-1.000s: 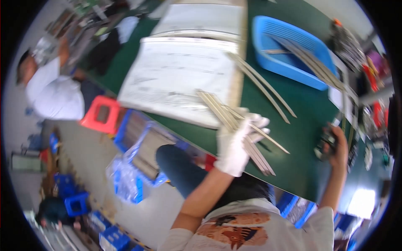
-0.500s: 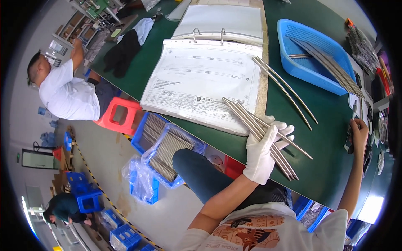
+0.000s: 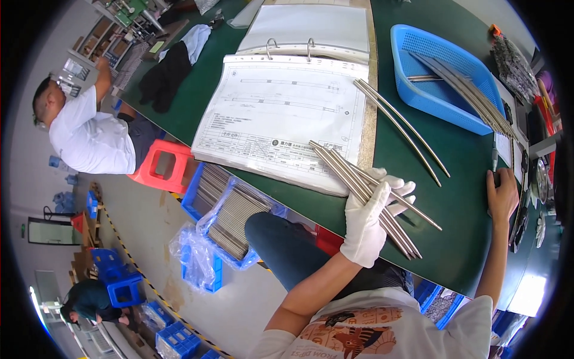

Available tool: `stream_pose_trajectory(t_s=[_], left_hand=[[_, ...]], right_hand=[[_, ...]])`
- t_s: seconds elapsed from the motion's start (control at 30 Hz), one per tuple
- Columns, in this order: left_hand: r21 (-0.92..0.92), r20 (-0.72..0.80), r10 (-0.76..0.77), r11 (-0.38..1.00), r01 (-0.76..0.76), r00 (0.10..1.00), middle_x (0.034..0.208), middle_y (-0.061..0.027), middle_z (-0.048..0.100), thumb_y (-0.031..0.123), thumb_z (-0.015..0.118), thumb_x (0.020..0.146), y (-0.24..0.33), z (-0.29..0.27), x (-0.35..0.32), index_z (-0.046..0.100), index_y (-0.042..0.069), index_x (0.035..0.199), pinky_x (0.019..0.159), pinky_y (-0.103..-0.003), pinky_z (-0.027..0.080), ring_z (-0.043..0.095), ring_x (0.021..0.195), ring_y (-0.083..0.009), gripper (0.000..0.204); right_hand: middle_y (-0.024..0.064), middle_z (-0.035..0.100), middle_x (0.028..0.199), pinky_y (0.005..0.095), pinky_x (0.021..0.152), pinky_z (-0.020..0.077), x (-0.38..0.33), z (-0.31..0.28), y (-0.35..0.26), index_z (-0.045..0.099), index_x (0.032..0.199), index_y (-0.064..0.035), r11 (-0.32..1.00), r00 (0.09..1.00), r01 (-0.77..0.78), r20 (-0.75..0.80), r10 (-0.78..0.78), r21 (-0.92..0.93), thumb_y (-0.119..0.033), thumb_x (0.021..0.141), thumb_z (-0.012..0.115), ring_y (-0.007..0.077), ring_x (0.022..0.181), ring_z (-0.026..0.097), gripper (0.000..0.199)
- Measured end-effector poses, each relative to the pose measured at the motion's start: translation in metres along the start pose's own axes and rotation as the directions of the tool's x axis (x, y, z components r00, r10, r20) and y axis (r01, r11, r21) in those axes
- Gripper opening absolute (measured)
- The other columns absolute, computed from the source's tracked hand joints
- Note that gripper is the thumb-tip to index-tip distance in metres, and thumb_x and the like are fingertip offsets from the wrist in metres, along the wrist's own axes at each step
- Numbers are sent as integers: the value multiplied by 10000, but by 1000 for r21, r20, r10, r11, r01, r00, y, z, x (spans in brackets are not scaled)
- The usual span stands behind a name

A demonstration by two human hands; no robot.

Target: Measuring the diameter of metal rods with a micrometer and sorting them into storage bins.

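Note:
My left hand [image 3: 366,224], in a white glove, is closed around a bundle of several thin metal rods [image 3: 341,170]. One rod crosses the others at an angle, and their far ends lie over the lower right of a drawing page in a ring binder [image 3: 281,113]. My bare right hand [image 3: 503,194] rests on the table at the right, fingers curled over a slim grey tool [image 3: 494,157]. Only the tool's upper end shows; the palm hides the rest. Between the binder and the basket lie two loose metal rods [image 3: 406,128].
A blue plastic basket [image 3: 412,99] with more rods stands at the far right of the green table [image 3: 445,239]. Below the table's edge, blue crates [image 3: 191,200] hold many rods. A red stool [image 3: 164,167] and a seated person [image 3: 89,131] are at the left.
My right hand has turned over the slim tool, and the dark part that showed beside it is now covered. My left hand keeps its rods. The whole view has shifted slightly.

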State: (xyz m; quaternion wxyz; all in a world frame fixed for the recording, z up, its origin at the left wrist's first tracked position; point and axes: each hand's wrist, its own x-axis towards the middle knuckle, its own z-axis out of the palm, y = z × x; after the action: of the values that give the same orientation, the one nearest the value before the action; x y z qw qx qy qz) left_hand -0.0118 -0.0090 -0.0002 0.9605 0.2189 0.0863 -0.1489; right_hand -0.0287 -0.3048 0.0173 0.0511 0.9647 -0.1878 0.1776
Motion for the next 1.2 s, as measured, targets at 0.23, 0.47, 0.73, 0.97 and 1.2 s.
stream_pose_trajectory(t_s=[0.23,0.47,0.73,0.97,1.2], left_hand=[[17,-1,16,1000,-16,1000,895,-122,558,66,432,860,0,1,-1,366,31,1049,794,-414,479,560,911,-265,203],[44,-38,33,999,-31,999,890,-101,527,86,454,854,-1,3,-1,349,48,1082,803,-425,473,544,926,-269,254],[79,-18,69,995,-67,997,894,-82,523,103,450,861,0,5,-1,353,59,1068,808,-410,468,533,935,-247,233],[110,-32,114,988,-110,993,939,-120,535,106,443,865,-3,2,-2,368,35,1082,780,-399,488,548,934,-268,240],[137,10,88,987,-88,996,1213,-168,409,149,400,887,0,5,0,257,56,1266,886,-374,411,452,1086,-248,416]], right_hand=[[95,523,828,355,617,420,-5,-9,-13,555,825,-27,998,999,-45,-21,46,40,-279,776,533,282,742,533,257],[117,481,570,324,479,346,-53,-38,-76,528,631,0,527,866,374,-84,-492,763,-150,690,524,256,525,461,161],[83,463,533,288,411,332,-67,-22,-92,527,623,-7,419,860,394,-167,-482,818,-56,603,562,202,449,432,63],[85,468,549,295,410,336,-71,-26,-102,544,644,-6,356,867,351,-157,-473,866,-24,634,559,204,441,440,25],[84,453,531,313,397,322,-74,-26,-105,543,625,-16,458,860,454,-242,-449,764,-17,653,575,228,423,424,43]])
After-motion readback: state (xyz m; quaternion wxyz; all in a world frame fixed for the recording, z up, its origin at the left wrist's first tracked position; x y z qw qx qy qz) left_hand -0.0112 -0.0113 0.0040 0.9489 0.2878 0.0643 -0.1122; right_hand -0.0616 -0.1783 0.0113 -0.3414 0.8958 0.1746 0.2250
